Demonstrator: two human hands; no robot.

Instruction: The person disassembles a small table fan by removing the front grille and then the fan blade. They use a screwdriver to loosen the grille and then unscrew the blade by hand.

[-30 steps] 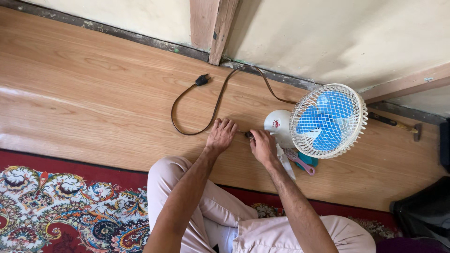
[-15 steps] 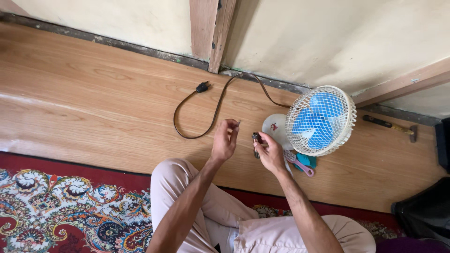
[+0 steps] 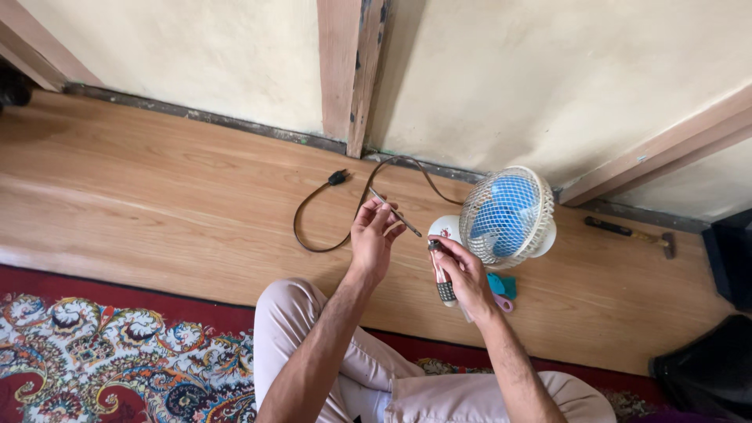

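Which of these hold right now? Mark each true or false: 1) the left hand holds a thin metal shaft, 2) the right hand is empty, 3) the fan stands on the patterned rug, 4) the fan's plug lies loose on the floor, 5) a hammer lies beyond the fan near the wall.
1) True: the left hand pinches a thin metal shaft in its fingers.
2) False: the right hand grips a screwdriver handle.
3) False: the fan stands on the wooden floor; the patterned rug lies nearer the person.
4) True: the plug lies on the boards, in no socket.
5) True: a hammer lies by the wall.
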